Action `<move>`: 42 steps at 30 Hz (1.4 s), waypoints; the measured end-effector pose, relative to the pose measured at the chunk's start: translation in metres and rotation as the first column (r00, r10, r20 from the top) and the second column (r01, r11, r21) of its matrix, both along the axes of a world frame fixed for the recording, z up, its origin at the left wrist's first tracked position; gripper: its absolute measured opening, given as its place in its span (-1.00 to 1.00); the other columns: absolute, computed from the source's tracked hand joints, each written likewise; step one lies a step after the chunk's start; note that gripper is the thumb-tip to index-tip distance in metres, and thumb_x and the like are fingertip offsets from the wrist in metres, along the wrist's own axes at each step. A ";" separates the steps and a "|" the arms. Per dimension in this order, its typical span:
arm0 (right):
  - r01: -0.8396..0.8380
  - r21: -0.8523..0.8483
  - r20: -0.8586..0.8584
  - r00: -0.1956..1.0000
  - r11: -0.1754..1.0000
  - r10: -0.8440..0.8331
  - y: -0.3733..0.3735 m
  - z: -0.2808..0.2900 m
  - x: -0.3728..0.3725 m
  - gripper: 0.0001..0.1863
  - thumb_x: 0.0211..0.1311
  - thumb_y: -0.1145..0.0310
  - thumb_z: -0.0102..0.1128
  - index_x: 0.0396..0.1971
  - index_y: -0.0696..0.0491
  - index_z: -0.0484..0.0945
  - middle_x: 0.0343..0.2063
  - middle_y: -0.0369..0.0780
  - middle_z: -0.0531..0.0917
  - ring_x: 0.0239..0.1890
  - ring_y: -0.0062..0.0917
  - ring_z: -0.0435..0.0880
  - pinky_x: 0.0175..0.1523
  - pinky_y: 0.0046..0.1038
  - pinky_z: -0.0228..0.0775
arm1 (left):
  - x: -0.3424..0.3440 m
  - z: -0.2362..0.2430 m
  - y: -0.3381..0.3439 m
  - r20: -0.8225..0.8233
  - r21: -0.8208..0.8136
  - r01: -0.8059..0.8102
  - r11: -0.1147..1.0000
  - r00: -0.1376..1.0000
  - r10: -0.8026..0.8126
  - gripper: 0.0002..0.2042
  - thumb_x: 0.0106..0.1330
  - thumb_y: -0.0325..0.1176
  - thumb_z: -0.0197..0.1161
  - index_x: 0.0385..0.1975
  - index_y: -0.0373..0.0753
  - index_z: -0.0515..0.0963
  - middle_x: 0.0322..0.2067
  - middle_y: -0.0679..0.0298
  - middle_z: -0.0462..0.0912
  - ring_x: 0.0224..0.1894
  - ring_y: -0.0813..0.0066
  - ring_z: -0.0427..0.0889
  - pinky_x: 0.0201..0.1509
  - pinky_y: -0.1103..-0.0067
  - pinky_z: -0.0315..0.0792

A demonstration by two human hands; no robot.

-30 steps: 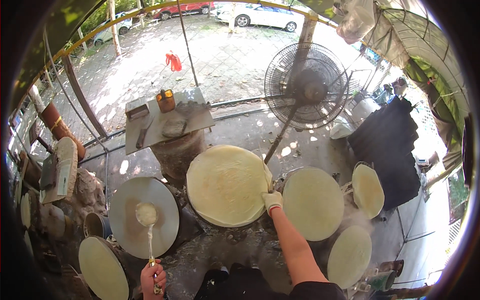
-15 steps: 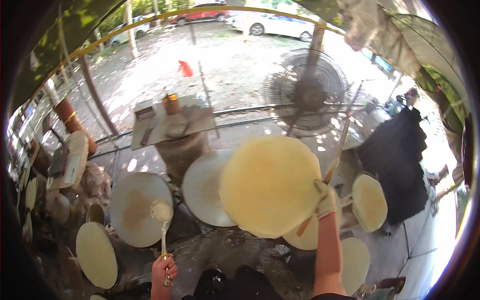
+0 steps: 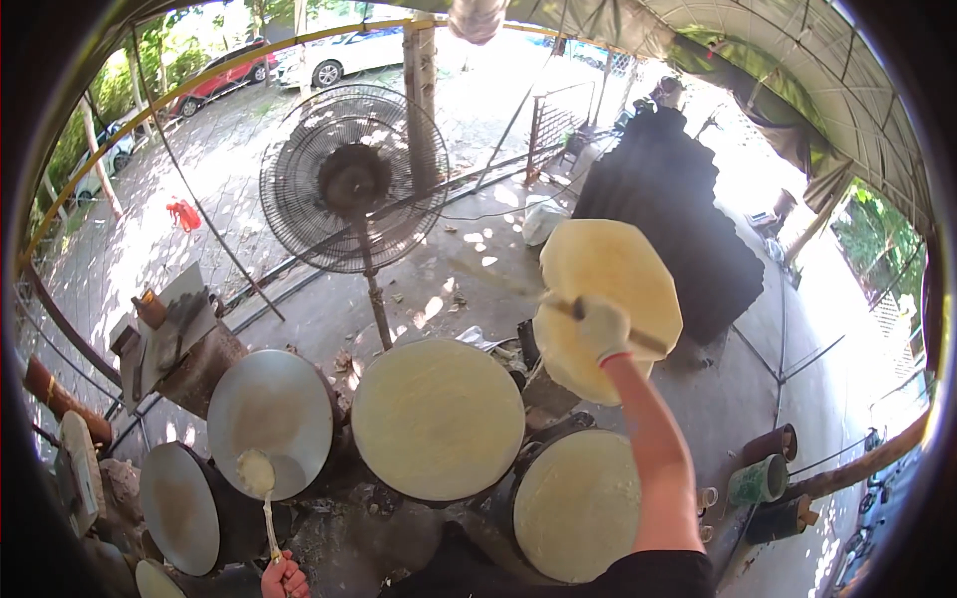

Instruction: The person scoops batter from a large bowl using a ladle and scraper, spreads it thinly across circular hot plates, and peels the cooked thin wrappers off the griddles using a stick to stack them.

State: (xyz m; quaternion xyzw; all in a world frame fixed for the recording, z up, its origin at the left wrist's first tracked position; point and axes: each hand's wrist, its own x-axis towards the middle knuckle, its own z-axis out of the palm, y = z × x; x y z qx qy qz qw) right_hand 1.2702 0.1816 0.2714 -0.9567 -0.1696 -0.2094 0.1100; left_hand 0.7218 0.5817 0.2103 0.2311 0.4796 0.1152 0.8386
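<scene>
In my left hand (image 3: 285, 578), closed round its handle, is a ladle (image 3: 257, 474) with pale batter in its bowl. The ladle hangs over the lower edge of a grey round griddle (image 3: 269, 399) with a brown-stained middle. My right hand (image 3: 603, 331), in a white glove, is closed on a long wooden stick (image 3: 646, 342), whose far end is blurred. Under that hand is a large thin yellow pancake (image 3: 613, 259); whether the fingers still grip it I cannot tell. Pale pancakes cover two other griddles, the middle one (image 3: 439, 419) and the near right one (image 3: 576, 508).
Another bare griddle (image 3: 179, 508) stands at the left. Beyond the griddles is a large standing fan (image 3: 354, 179). A dark corrugated sheet (image 3: 663, 214) lies past the pancake. Several buckets, one green (image 3: 758, 481), lie at right. A small table (image 3: 179, 319) stands far left.
My view has turned right. My right hand has carried the pancake away from the griddles, farther out to the right. My left hand still holds the ladle, now over another part of a griddle.
</scene>
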 end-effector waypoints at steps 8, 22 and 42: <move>0.136 -0.048 -0.204 0.968 0.989 -0.144 -0.056 -0.191 0.004 -0.79 0.07 0.16 0.14 -0.50 -0.03 0.61 -0.46 -0.16 0.64 -0.35 -0.22 0.65 -0.22 -0.21 0.47 | 0.046 0.043 -0.051 -0.167 0.120 0.086 0.989 0.984 -0.065 -0.69 0.46 -0.30 -0.13 -0.62 -0.09 0.19 -0.78 0.45 0.15 -0.84 0.69 0.04 -0.87 0.71 -0.08; -0.451 0.436 -0.529 0.572 0.779 0.627 0.186 -0.137 -0.206 -0.54 0.09 0.14 0.19 0.05 -0.14 0.49 -0.26 -0.05 0.63 -0.20 -0.20 0.63 -0.15 -0.28 0.47 | -0.110 0.006 -0.080 0.257 -0.026 -0.311 0.950 0.916 0.307 -0.84 0.37 -0.44 -0.06 -0.16 -0.35 0.38 -0.64 0.33 0.25 -0.76 0.65 0.18 -0.80 0.68 0.09; -0.734 0.427 -0.823 -0.558 -0.529 0.110 0.275 -0.198 -1.113 -0.61 0.29 0.25 0.00 0.09 0.01 0.46 -0.39 -0.12 0.66 -0.42 -0.34 0.66 -0.31 -0.30 0.48 | -0.664 -0.175 -0.457 -0.303 0.132 -0.988 -0.075 -0.112 0.946 -0.92 0.23 -0.41 0.10 -0.40 -0.24 0.37 -0.66 0.31 0.37 -0.73 0.55 0.33 -0.70 0.55 0.25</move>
